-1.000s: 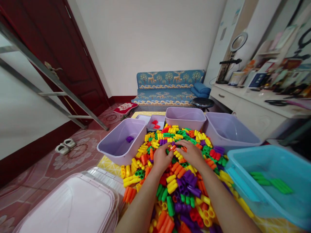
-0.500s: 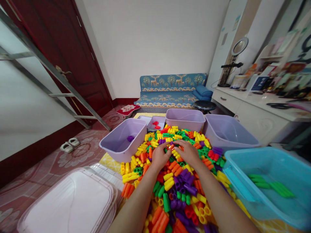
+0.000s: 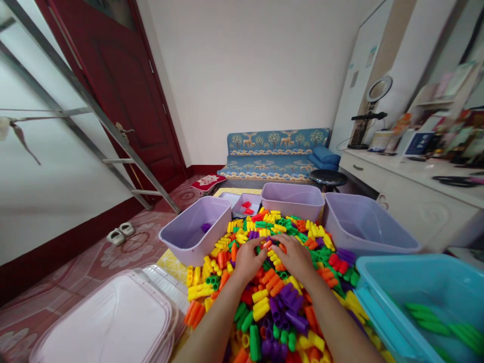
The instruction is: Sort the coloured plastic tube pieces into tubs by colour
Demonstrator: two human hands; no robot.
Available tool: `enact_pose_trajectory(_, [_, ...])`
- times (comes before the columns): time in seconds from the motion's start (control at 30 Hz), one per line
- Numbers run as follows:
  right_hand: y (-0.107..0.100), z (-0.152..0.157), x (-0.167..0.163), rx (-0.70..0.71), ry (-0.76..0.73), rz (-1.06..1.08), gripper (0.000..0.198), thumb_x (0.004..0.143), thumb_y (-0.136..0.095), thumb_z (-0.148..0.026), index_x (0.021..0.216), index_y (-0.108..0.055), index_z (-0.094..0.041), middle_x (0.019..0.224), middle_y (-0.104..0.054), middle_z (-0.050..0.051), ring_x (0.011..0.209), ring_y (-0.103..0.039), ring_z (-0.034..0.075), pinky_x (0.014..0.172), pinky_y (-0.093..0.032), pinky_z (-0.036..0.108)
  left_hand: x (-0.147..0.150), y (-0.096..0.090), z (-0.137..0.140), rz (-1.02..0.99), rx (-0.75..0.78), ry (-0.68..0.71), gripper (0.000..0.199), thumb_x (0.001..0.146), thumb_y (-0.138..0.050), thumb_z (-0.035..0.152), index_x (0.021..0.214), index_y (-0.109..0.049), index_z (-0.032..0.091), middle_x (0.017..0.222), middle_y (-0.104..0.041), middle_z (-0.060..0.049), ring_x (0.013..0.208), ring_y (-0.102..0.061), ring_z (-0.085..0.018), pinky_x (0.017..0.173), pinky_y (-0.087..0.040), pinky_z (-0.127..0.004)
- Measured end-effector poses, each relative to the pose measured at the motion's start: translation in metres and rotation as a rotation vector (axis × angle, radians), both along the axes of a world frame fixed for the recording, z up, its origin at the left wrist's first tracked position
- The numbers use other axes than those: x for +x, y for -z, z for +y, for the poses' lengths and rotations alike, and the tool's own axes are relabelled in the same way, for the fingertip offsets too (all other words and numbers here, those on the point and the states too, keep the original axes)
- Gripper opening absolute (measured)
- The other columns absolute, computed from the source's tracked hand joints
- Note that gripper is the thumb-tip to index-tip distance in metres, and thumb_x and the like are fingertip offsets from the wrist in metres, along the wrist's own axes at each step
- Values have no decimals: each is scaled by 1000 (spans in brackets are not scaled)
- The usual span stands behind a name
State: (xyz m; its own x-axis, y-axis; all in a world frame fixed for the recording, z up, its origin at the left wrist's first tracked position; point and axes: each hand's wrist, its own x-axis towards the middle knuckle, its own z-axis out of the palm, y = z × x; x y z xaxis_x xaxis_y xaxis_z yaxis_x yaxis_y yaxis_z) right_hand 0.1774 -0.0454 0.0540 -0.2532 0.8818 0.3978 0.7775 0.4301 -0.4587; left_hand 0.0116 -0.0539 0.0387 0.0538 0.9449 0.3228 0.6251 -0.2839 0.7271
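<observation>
The person's left hand point(image 3: 247, 259) and right hand point(image 3: 294, 256) face each other over the heap of plastic toy pieces point(image 3: 260, 306), fingers half curled and fingertips close about one orange piece point(image 3: 266, 245) – whether either hand grips it firmly, one cannot tell. The heap lies between a purple tub point(image 3: 214, 242) and a blue tub point(image 3: 385, 315) – on a yellow tablecloth point(image 3: 171, 263).

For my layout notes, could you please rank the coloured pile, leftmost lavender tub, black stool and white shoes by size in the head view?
Coloured pile
Leftmost lavender tub
Black stool and white shoes: too alike to rank
</observation>
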Motion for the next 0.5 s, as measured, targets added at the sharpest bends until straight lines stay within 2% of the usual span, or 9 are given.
enact_pose_trajectory(0.1, [0,0,0,-12,5,-12,30,89,-49,-30,114,-63,-24,117,-65,3,108,-57,22,92,-46,37,0,2,1,-12,-3,10,40,79,-55,23,118,-66,21,116,-69,-4,106,-64,-21,94,-47,-32])
enact_pose_trajectory(0.27, [1,1,-1,-17,10,-37,36,90,-47,-29,124,-59,-23,121,-63,4,112,-55,23,97,-44,39,-1,2,1,-30,-17,-30,46,77,-57,22,123,-62,21,103,-72,-4,97,-66,-22,89,-49,-34])
enact_pose_trajectory(0.5, [4,2,0,-28,-8,-68,36,91,-45,-29,123,-59,-22,121,-62,5,112,-54,23,98,-44,40,2,1,0,-276,6,2,26,78,-59,22,99,-73,19,99,-74,-5,95,-66,-22,88,-50,-33])
